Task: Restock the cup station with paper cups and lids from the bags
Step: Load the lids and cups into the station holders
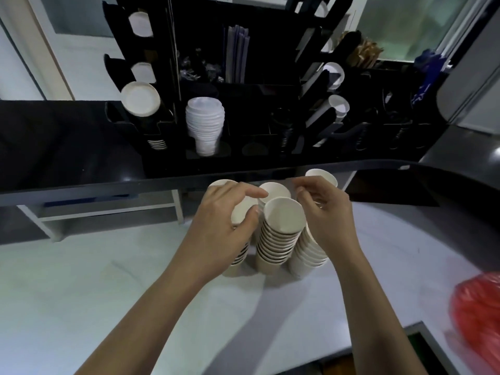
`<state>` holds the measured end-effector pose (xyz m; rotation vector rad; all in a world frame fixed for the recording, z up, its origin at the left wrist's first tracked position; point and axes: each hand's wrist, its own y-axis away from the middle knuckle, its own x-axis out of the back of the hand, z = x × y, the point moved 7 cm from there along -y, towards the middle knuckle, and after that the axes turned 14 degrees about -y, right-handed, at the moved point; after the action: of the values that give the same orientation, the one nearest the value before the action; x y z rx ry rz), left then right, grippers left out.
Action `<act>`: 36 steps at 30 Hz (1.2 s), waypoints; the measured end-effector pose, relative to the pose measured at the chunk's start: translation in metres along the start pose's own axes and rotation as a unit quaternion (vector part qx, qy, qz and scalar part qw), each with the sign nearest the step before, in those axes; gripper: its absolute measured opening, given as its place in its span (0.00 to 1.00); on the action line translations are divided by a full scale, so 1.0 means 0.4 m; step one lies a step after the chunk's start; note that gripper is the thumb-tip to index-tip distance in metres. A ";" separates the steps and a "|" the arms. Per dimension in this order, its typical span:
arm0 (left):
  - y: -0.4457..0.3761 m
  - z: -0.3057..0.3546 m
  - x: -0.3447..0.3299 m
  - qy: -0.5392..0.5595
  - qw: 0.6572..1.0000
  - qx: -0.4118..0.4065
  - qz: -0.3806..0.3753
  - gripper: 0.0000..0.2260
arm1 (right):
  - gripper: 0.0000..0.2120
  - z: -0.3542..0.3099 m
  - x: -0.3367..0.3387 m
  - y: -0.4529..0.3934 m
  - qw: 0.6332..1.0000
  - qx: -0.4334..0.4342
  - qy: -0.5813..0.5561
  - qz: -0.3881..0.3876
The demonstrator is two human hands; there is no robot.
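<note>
Head view: I look down on a cluster of paper cup stacks (278, 234) standing upright on the pale counter (81, 293), just below the dark shelf edge (162, 181). All places below are given relative to the middle stack.
Left hand (224, 223): left of the middle stack, fingers curled over the top of the neighbouring stack (239, 255), thumb against its side. I read this as a grip on that stack.
Right hand (327, 209): right of the middle stack, fingers bent over the top of the right-hand stack (308, 253). Whether it grips the cups or only steadies them, I cannot tell.
Far cups: one more cup top (322, 175) shows beyond the right hand, under the shelf edge.
Cup station (243, 90): black rack well beyond the middle stack. Cups sit in its left tubes (140, 98); white lids (205, 123) fill one front slot; the slot right of the lids (251, 147) looks empty.
Red bag (479, 315): well to the right of the middle stack, at the frame edge.
Step in hand (my judgement): cups are out of the bag and being gathered into stacks, not yet loaded.
Next move (my judgement): lift one stack clear without tipping its neighbours, carry it over the shelf edge, feed it into a tube.
</note>
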<state>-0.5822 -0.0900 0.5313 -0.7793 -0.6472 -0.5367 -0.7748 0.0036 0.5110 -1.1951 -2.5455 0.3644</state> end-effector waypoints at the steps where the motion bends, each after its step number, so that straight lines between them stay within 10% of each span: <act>1: 0.000 0.012 -0.010 0.007 1.000 -0.001 -0.001 0.09 | 0.09 0.004 0.016 -0.001 1.000 -0.002 -0.006 0.004; 20: 0.102 0.122 -0.227 -0.001 0.997 0.069 -0.025 0.09 | 0.10 0.121 0.173 0.034 0.997 -0.031 -0.034 -0.062; 36: 0.293 -0.076 -0.300 -0.015 0.958 0.287 -0.005 0.09 | 0.09 0.192 0.111 0.148 0.981 -0.064 -0.059 -0.175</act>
<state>-0.5777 -0.0192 0.3763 -0.2366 -0.7855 -0.3194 -0.7892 0.0673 0.4268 -0.7597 -2.8512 0.1944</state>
